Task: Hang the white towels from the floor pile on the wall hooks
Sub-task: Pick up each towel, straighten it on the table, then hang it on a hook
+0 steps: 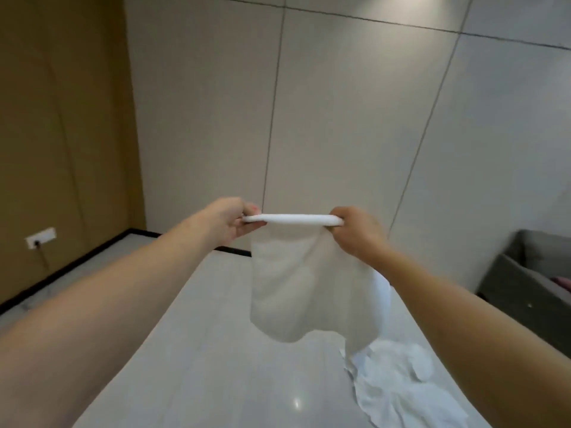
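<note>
A left hand (230,222) and a right hand (355,231) each pinch one end of a white towel (296,279), its top edge stretched level between them, the rest hanging above the floor pile (401,387). No wall hooks are visible.

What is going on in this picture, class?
A person is holding up a white cloth towel in front of a pale panelled wall. The left hand and the right hand each pinch one end of its top edge, stretched level between them, while the rest hangs free. More white towels lie in a crumpled pile on the glossy pale floor below. No wall hook is in view.
</note>
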